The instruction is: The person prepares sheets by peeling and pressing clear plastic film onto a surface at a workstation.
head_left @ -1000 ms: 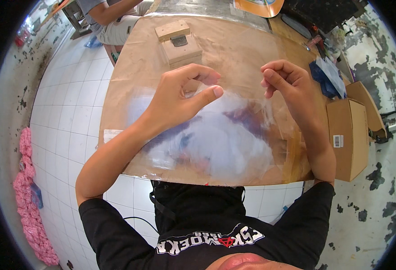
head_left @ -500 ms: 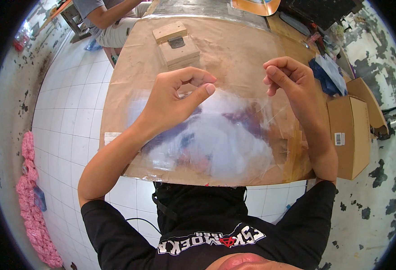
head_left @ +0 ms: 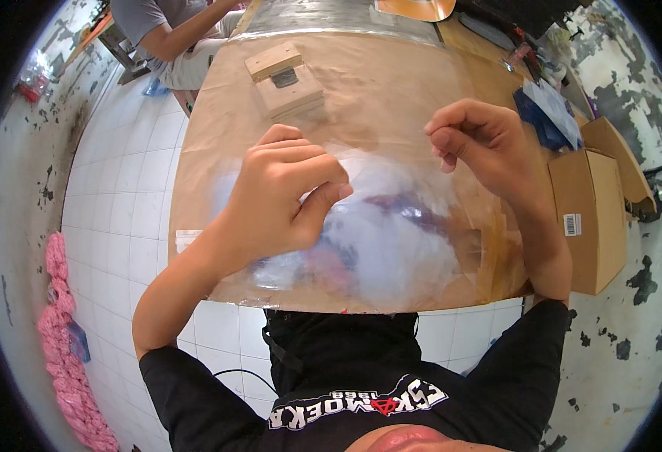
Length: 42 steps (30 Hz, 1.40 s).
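Note:
Both my hands are raised above a table point(head_left: 376, 83) covered in brown paper. My left hand point(head_left: 282, 188) is closed, its back turned up and the thumb pressed near the curled forefinger. To the right, my right hand point(head_left: 485, 143) pinches thumb against fingertips. Whatever either pinch holds, if anything, is too thin or hidden to make out. Beneath and between them lies a patch of clear, shiny plastic film point(head_left: 391, 248), taped onto the paper. Beyond my left hand sits a wooden block fixture point(head_left: 293, 94) with a dark metal piece point(head_left: 284, 77) in it.
A cardboard box point(head_left: 591, 218) with a raised flap stands by the table's right side, near blue and white packaging point(head_left: 548, 117). Another person point(head_left: 169, 34) sits at the far left. An orange tray point(head_left: 417, 7) lies at the far end. Pink wrapped bundles point(head_left: 67, 339) lie along the left wall.
My left hand has lowered slightly and turned over, its fingers curling in more. My right hand has shifted slightly left, still pinched. The view has tilted a little.

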Available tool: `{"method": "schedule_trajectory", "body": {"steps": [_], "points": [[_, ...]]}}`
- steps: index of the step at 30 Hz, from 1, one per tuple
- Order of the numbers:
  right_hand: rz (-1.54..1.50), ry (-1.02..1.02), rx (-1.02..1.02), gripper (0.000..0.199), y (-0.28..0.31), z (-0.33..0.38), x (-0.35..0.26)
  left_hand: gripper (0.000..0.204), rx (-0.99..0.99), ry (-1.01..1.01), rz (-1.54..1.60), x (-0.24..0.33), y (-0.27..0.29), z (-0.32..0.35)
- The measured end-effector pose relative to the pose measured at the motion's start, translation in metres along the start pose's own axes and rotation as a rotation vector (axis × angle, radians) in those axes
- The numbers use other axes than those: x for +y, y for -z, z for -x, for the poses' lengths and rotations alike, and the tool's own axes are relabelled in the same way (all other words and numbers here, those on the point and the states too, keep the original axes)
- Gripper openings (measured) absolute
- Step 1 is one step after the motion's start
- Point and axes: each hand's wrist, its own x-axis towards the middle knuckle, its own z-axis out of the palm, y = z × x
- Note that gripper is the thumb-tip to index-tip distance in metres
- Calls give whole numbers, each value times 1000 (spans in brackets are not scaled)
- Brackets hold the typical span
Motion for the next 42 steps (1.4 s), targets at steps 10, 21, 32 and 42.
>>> {"method": "schedule_trajectory", "body": {"steps": [10, 21, 32, 42], "points": [[-31, 28, 58, 14, 24, -10, 16, 12, 172, 439, -385, 17, 54, 83], [-26, -22, 41, 16, 26, -15, 22, 22, 390, 800, -746, 0, 82, 152], [-69, -36, -52, 13, 2, -4, 14, 11, 31, 447, -76, 46, 11, 22], [-70, 30, -137, 9, -8, 0, 16, 7, -172, 374, 158, 18, -11, 14]]}}
